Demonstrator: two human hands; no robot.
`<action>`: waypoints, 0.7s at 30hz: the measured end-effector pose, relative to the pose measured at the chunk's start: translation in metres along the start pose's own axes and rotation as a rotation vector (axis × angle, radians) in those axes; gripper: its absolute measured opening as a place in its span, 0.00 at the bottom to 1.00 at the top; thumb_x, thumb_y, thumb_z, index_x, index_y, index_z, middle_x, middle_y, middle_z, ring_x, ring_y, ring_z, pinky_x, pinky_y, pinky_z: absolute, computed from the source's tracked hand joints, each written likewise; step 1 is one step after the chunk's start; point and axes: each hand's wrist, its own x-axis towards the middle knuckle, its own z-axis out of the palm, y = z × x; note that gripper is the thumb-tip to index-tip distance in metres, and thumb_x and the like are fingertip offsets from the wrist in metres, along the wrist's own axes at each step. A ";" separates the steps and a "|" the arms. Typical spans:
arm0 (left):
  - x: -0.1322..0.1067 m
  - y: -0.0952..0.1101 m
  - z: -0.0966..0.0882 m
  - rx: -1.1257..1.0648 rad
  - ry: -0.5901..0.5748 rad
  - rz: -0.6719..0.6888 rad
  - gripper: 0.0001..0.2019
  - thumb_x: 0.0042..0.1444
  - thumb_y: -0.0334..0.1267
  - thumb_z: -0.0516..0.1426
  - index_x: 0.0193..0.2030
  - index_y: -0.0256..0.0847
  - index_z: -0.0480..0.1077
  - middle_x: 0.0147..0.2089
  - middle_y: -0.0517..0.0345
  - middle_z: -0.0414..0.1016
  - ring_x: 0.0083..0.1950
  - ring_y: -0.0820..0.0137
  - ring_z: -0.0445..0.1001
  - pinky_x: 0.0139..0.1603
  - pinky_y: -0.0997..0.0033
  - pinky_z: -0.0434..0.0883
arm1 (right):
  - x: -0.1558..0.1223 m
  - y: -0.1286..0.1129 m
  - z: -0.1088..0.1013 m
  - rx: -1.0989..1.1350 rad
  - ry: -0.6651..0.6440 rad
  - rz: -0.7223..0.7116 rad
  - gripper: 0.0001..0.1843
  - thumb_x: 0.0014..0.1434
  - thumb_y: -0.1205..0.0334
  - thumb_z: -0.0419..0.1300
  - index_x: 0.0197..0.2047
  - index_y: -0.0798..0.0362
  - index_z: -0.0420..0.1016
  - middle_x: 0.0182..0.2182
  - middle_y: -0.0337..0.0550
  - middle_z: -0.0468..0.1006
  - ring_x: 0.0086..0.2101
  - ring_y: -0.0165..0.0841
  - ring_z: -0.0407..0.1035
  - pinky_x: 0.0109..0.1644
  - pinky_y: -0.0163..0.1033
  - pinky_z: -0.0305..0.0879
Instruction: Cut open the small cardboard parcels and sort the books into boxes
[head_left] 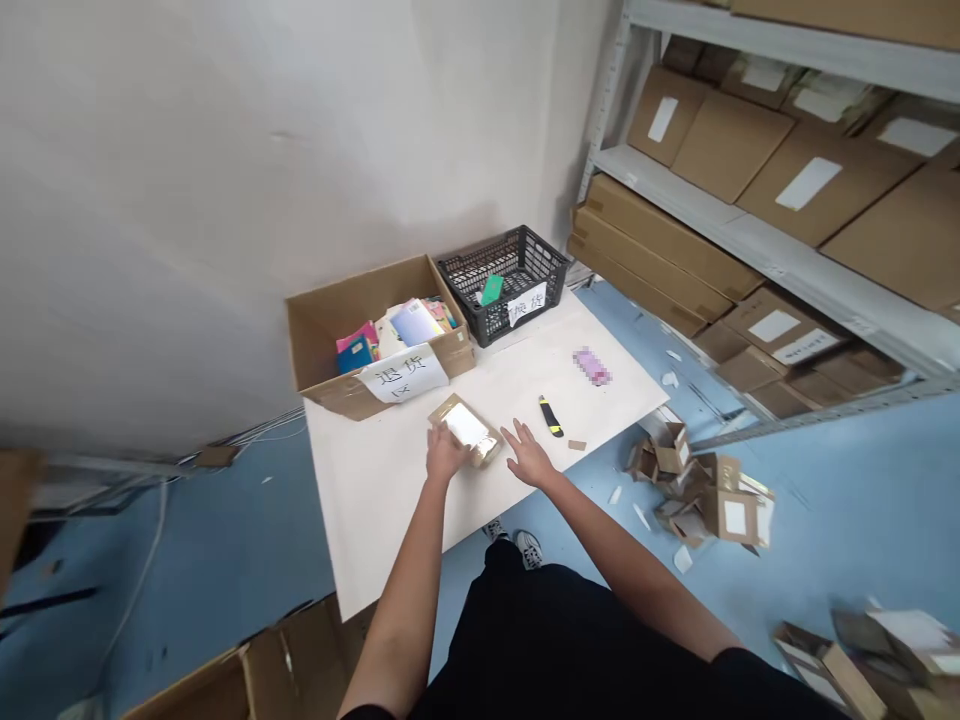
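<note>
Package [466,426] lies label-up on the white table [367,490], between your hands, likely for two-handed reach. Your left hand [447,454] touches its left side, probably steadying it; can't tell if fingers grasp. Your right hand [529,456] is spread, empty, just beside it. Cutter [550,416] sits right, apparently kept handy.

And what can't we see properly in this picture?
All in the head view:
- Pink thing: hidden by pixelated blur.
- White label: any writing is too small to read.
- Parcel: left hand covers part.
- Bottom-left cardboard box: cut off by the lower edge.
</note>
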 end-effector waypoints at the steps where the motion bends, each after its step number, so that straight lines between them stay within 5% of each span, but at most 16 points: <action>1: 0.009 -0.002 0.000 0.046 -0.042 -0.016 0.53 0.56 0.50 0.67 0.80 0.34 0.45 0.84 0.37 0.40 0.84 0.48 0.36 0.79 0.51 0.56 | 0.004 0.006 -0.003 -0.008 0.009 0.026 0.46 0.67 0.64 0.60 0.82 0.42 0.45 0.81 0.46 0.34 0.77 0.51 0.33 0.74 0.56 0.52; 4: 0.028 -0.016 0.005 0.131 -0.126 -0.020 0.61 0.51 0.54 0.69 0.81 0.33 0.39 0.84 0.33 0.37 0.84 0.42 0.32 0.77 0.46 0.57 | 0.013 0.030 -0.012 -0.040 0.019 0.157 0.45 0.68 0.63 0.59 0.82 0.44 0.46 0.81 0.48 0.35 0.77 0.50 0.34 0.75 0.54 0.49; 8: 0.032 -0.035 0.014 0.136 -0.116 0.056 0.60 0.53 0.56 0.67 0.82 0.39 0.35 0.85 0.40 0.34 0.83 0.41 0.33 0.76 0.46 0.61 | 0.023 0.069 -0.016 -0.078 -0.024 0.381 0.44 0.68 0.65 0.59 0.81 0.49 0.47 0.80 0.54 0.37 0.76 0.49 0.38 0.75 0.51 0.49; 13: 0.033 -0.036 0.016 0.106 -0.138 0.099 0.62 0.55 0.56 0.67 0.82 0.41 0.31 0.85 0.44 0.31 0.84 0.43 0.33 0.73 0.47 0.65 | 0.029 0.101 -0.009 -0.119 -0.163 0.601 0.44 0.66 0.67 0.58 0.81 0.48 0.47 0.80 0.55 0.38 0.74 0.52 0.43 0.71 0.56 0.54; 21: 0.052 -0.033 0.016 0.045 -0.256 0.115 0.63 0.53 0.48 0.69 0.82 0.47 0.28 0.85 0.47 0.26 0.83 0.44 0.43 0.69 0.49 0.69 | 0.043 0.111 -0.014 -0.123 -0.183 0.602 0.40 0.69 0.67 0.56 0.80 0.50 0.48 0.80 0.54 0.39 0.74 0.48 0.43 0.70 0.52 0.55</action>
